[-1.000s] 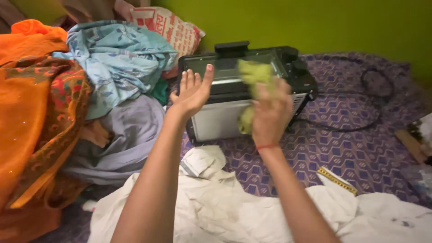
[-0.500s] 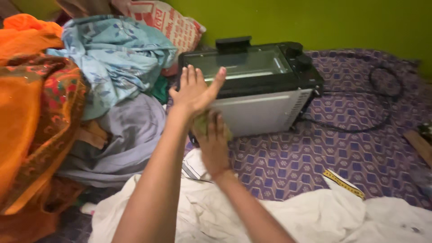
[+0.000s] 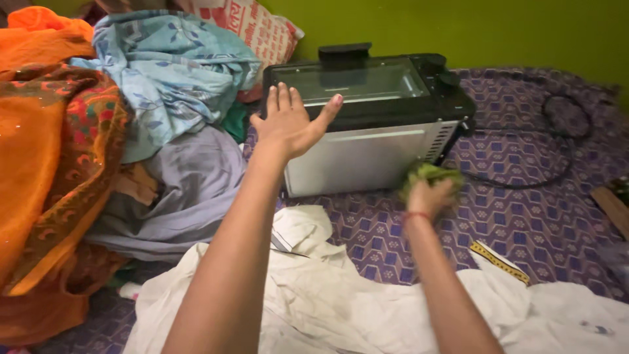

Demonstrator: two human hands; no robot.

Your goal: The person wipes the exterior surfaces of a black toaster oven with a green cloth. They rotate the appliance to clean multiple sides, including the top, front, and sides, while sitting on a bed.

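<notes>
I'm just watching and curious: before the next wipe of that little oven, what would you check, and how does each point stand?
1. Left hand steadying the oven: ok, palm on its left end.
2. Green cloth gripped: ok, bunched in the right hand.
3. Cloth at the oven's silver side: ok, near its lower right corner.
4. Oven unplugged: cannot tell, the black cord lies looped on the purple sheet, plug unseen.
5. Glass door shut: ok.
6. Measuring tape out of the way: ok.
</notes>
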